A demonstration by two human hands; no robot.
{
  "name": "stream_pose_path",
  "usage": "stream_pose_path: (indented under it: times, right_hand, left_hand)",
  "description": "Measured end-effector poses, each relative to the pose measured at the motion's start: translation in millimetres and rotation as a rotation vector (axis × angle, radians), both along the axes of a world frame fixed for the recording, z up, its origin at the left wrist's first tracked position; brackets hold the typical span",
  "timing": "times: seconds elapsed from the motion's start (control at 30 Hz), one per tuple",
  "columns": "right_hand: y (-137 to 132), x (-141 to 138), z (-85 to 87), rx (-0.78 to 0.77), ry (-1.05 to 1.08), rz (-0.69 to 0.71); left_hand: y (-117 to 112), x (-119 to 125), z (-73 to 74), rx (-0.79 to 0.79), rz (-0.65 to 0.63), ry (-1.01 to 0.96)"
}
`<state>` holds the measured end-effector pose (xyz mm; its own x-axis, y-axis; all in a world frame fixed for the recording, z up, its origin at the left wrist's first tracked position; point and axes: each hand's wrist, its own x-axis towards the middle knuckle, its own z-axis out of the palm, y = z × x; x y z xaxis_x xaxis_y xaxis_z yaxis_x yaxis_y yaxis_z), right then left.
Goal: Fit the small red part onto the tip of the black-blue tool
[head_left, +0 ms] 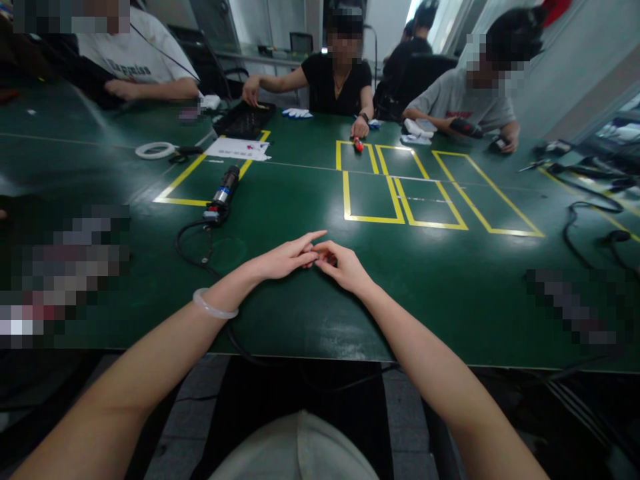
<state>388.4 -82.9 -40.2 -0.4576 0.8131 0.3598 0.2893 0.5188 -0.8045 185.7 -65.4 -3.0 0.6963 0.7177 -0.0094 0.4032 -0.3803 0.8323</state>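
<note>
My left hand and my right hand meet above the green table, in front of my body. The left index finger points forward while its other fingers are bent against the right fingertips. My right fingers are curled into a pinch. A small dark spot shows between the fingertips, but I cannot make out what it is. On my left wrist sits a pale bangle. The nearest thing is a black cylindrical corded tool with a silver and blue band, lying beyond my left hand.
Yellow tape outlines mark the table. White paper, a black tray and a coiled white tube lie at the far left. Across the table a person's hand touches a red object; another person holds a power drill.
</note>
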Motion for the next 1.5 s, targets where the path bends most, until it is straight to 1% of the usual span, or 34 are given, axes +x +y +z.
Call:
stream_pose_path:
  times: [0.1,0.2,0.3,0.4,0.5,0.63,0.7,0.8,0.9,1.03,1.13,1.27,1.33,1.4,1.47,1.5]
  right_hand:
    - [0,0,1.3,-0.014,0.013,0.006]
    - [0,1,2.5,-0.033,0.022,-0.025]
    - [1,1,1.4,-0.073,0.046,-0.053]
    - [4,1,-1.6,-0.167,0.139,-0.054]
    - [6,1,-3.0,-0.303,0.253,-0.054]
    - [7,2,-0.3,-0.466,0.35,-0.034]
    - [6,1,0.9,-0.509,0.374,-0.01]
    - [5,0,0.5,-0.542,0.371,0.029]
    - [6,-1,-0.8,-0.538,0.367,0.025]
    - [5,-1,-0.5,-0.462,0.4,-0.034]
    - [5,0,-1.0,-0.413,0.383,-0.017]
    - [6,1,-3.7,-0.376,0.358,-0.005]
    - [7,2,-4.5,-0.363,0.361,-0.013]
    - [8,3,-4.8,-0.354,0.36,-0.032]
    - [8,3,-5.0,-0.35,0.352,-0.047]
    - [8,3,-5.2,-0.349,0.348,-0.051]
  left_hand:
    - [-1,0,-1.5,-0.034,0.012,-0.039]
    - [2,-1,-6.2,-0.044,0.074,-0.104]
    - [6,-3,-9.2,0.065,0.11,-0.1]
    - [5,-4,-6.5,0.215,0.124,-0.061]
    - [2,-3,-1.5,0.289,0.133,-0.098]
    - [-1,0,-0.2,0.329,0.133,-0.141]
    - [-1,1,-1.6,0.326,0.134,-0.164]
    - [-1,1,-3.4,0.28,0.136,-0.182]
    - [-1,0,-3.2,0.232,0.152,-0.163]
    - [0,-2,-1.7,0.209,0.198,-0.125]
    - [0,-2,-1.1,0.202,0.212,-0.098]
    - [0,-1,-0.5,0.184,0.197,-0.049]
    - [5,-6,1.6,0.227,0.226,-0.023]
    - [15,-18,6.0,0.332,0.3,0.029]
    - [30,-39,12.0,0.471,0.41,0.144]
    - [39,-53,15.0,0.538,0.485,0.225]
